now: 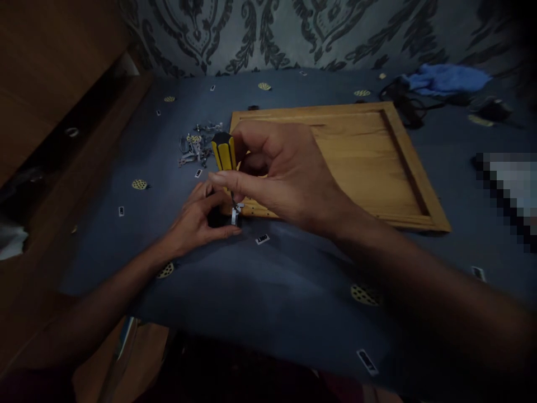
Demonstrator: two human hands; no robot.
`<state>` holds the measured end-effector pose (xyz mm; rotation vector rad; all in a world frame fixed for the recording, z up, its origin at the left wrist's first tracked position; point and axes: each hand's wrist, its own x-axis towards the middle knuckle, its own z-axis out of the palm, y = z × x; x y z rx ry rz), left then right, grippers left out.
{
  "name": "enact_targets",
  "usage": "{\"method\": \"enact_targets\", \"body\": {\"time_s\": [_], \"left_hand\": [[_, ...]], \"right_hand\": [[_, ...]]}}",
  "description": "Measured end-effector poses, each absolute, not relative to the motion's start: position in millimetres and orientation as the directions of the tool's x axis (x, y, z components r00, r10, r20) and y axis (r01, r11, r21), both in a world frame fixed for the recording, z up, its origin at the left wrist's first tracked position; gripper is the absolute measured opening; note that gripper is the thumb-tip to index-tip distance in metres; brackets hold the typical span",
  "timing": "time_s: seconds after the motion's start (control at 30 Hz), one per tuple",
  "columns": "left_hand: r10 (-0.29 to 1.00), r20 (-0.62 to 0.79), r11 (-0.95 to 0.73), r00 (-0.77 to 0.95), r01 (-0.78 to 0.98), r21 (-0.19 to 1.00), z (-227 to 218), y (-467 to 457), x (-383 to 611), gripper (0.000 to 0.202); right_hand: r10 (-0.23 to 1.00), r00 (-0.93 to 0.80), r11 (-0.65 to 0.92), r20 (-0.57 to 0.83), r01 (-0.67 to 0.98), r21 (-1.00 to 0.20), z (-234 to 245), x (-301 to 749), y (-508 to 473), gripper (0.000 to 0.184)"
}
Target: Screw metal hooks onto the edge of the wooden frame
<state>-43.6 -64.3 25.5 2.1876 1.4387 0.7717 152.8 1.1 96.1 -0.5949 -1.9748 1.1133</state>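
My right hand [277,173] is wrapped round a screwdriver with a yellow and black handle [224,151], held upright with its tip down at the near left corner of a wooden cabinet door [356,162]. My left hand [199,221] rests on the blue cloth just left of that corner, its fingers pinched on a small metal hinge piece [235,214] under the screwdriver tip. The door lies flat, its recessed panel facing up.
A heap of small metal hardware [197,145] lies beyond my left hand. The blue patterned cloth [268,291] covers the work surface. Dark cables [405,106] and a blue rag [444,78] sit at the far right. Wooden furniture [42,84] stands along the left.
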Motion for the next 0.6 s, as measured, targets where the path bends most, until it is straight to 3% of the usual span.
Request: {"method": "enact_targets", "body": {"time_s": [0.2, 0.37, 0.6], "left_hand": [[0.925, 0.231, -0.379, 0.301, 0.696, 0.61, 25.4, -64.9, -43.5, 0.044], [0.923, 0.25, -0.385, 0.293, 0.674, 0.631, 23.1, -65.7, -43.7, 0.044], [0.927, 0.237, -0.374, 0.289, 0.686, 0.624, 23.7, -64.8, -44.3, 0.044]], "right_hand": [[0.732, -0.487, 0.556, 0.477, 0.022, -0.831, 103.3, 158.1, 0.4, 0.049], [0.656, -0.506, 0.651, 0.561, 0.002, -0.759, 103.6, 162.0, 8.1, 0.048], [0.709, -0.522, 0.569, 0.475, 0.025, -0.822, 100.0, 158.2, 5.1, 0.052]]}}
